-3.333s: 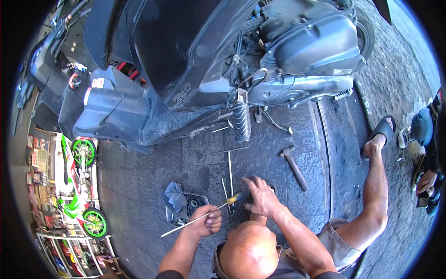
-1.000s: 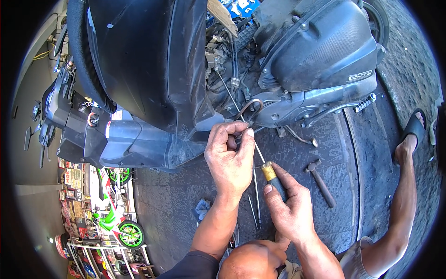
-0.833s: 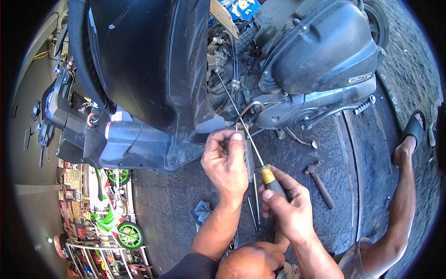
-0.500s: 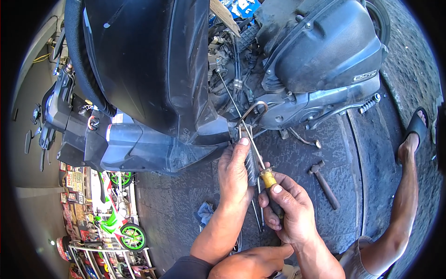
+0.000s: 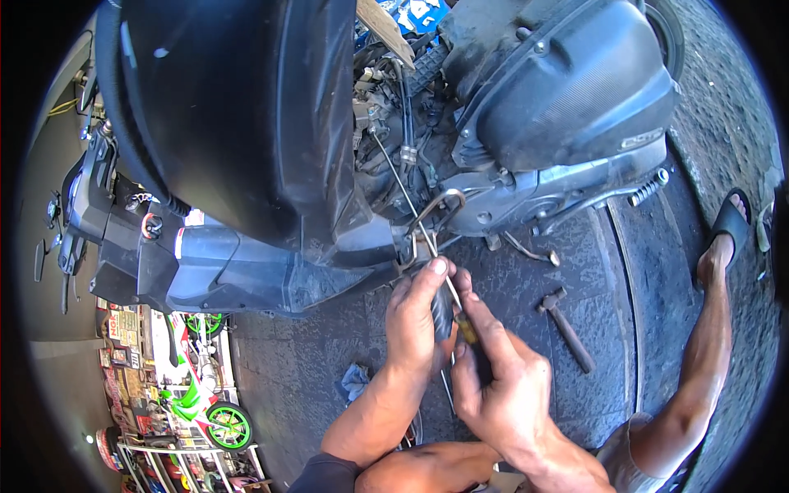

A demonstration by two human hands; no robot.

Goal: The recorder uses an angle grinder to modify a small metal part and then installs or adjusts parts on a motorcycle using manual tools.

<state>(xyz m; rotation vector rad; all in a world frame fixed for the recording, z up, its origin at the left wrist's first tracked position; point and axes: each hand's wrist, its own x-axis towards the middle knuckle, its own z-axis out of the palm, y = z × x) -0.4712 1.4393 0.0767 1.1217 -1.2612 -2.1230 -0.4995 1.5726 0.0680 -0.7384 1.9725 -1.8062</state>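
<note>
My right hand [image 5: 509, 378] is closed around the handle of a long screwdriver [image 5: 397, 172], and only part of the handle's yellow collar shows between the fingers. The thin shaft slants up and left past my left thumb, its far end among the exposed engine parts [image 5: 394, 123] of a scooter. Close beside it, my left hand [image 5: 413, 316] wraps a dark ribbed cylindrical piece [image 5: 443, 315], the thumb lying against the shaft. Just beyond my fingertips a bent metal loop [image 5: 450, 197] sticks out from the scooter. My left fingers are mostly hidden behind the palm.
The black scooter body [image 5: 238, 123] fills the upper left, the engine cover [image 5: 567, 107] the upper right. A hammer [image 5: 567, 330] and a rag [image 5: 354, 381] lie on the dark floor. Another person's sandalled foot [image 5: 730, 234] is at right. A green-wheeled motorbike [image 5: 228, 426] stands lower left.
My right hand has moved up the screwdriver handle, its fingers now covering most of the yellow collar, closer to my left hand. The whole view has shifted slightly.
</note>
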